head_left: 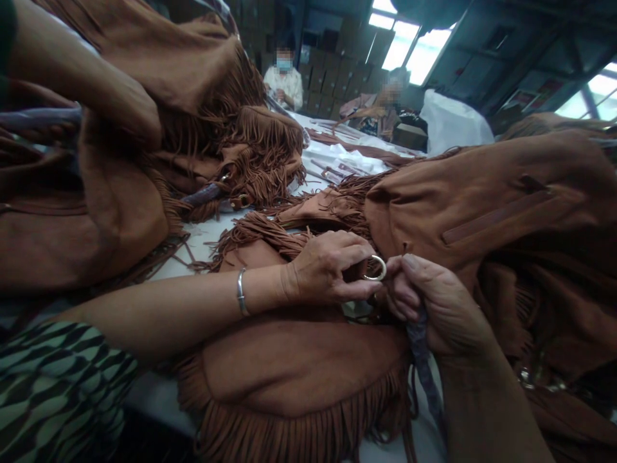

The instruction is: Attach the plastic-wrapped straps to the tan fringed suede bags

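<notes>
A metal ring (375,268) shows between my two hands above a brown fringed suede bag (299,366). My left hand (332,267), with a silver bracelet at its wrist, is closed with thumb and fingertips on the ring's left side. Close by on the right, my right hand (434,299) has its fingers curled round a wrapped strap (423,366) that hangs down over the bag's right edge. Its thumb and fingertip touch near the ring's right side. What lies under the curled fingers is partly hidden.
Brown fringed bags lie heaped at the left (120,212) and right (482,199). Another person's arm (87,83) reaches in from the upper left. Two people (284,83) are behind the white table (308,173). A white plastic bag (453,122) stands at the back.
</notes>
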Action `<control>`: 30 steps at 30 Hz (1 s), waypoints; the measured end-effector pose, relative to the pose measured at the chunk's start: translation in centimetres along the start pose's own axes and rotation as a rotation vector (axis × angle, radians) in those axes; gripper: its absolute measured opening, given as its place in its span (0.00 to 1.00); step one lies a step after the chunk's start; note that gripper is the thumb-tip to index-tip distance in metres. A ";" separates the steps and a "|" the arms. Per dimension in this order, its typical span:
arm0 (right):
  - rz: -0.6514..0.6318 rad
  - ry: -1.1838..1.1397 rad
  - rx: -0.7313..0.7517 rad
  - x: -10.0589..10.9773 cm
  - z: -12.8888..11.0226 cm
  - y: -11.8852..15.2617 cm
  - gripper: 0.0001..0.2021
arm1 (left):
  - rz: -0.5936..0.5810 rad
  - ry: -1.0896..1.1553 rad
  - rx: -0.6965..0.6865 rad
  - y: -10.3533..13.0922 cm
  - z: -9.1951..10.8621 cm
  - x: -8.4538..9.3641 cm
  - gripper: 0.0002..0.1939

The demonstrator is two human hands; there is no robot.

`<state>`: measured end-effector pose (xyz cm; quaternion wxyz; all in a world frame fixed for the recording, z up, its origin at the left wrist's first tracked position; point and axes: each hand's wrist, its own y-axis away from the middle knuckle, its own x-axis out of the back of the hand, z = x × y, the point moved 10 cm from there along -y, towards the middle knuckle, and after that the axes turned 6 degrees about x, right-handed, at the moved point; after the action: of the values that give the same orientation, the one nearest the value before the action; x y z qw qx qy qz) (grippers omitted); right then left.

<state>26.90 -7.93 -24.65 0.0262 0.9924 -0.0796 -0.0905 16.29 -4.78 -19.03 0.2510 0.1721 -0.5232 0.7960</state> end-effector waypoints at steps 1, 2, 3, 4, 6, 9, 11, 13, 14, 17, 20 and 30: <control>-0.012 0.013 -0.007 0.0 0.0 0.2 0.13 | 0.001 -0.012 0.013 0.0 0.0 0.0 0.18; -0.028 0.036 -0.029 -0.1 0.0 0.4 0.13 | -0.003 -0.020 0.024 0.0 0.0 -0.1 0.18; -0.044 0.066 -0.057 -0.1 0.1 0.6 0.13 | -0.009 -0.026 0.032 -0.1 0.0 -0.1 0.18; -0.055 0.101 -0.084 0.0 0.2 0.9 0.13 | -0.015 -0.033 0.036 0.0 0.0 -0.2 0.18; -0.069 0.188 -0.114 0.3 0.2 1.4 0.13 | -0.016 -0.045 0.035 0.0 0.0 -0.3 0.18; -0.091 0.347 -0.118 0.7 -0.1 1.8 0.16 | -0.005 -0.027 0.018 0.0 -0.2 -0.2 0.18; -0.109 0.430 -0.117 0.8 -0.2 1.8 0.17 | -0.006 0.009 0.000 0.0 -0.3 -0.1 0.17; -0.121 0.480 -0.117 0.9 -0.3 1.8 0.18 | -0.016 0.043 -0.030 -0.1 -0.2 -0.1 0.15; -0.130 0.501 -0.115 0.8 -0.4 1.8 0.19 | -0.031 0.057 -0.051 -0.1 -0.1 -0.2 0.14; -0.168 0.583 -0.125 0.5 -0.4 1.9 0.20 | -0.123 0.071 -0.108 -0.1 0.3 -0.8 0.12; -0.231 0.637 -0.174 0.0 0.0 2.2 0.21 | -0.196 0.045 -0.111 -0.1 0.3 -1.2 0.11; -0.371 0.943 -0.052 -2.1 -0.4 1.9 0.18 | -0.369 0.004 -0.088 -0.1 -0.3 -1.8 0.12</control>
<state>24.63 -9.40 -23.81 0.0673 0.9217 0.1210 0.3623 17.79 -4.93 -20.05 0.4011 0.2524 -0.5164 0.7132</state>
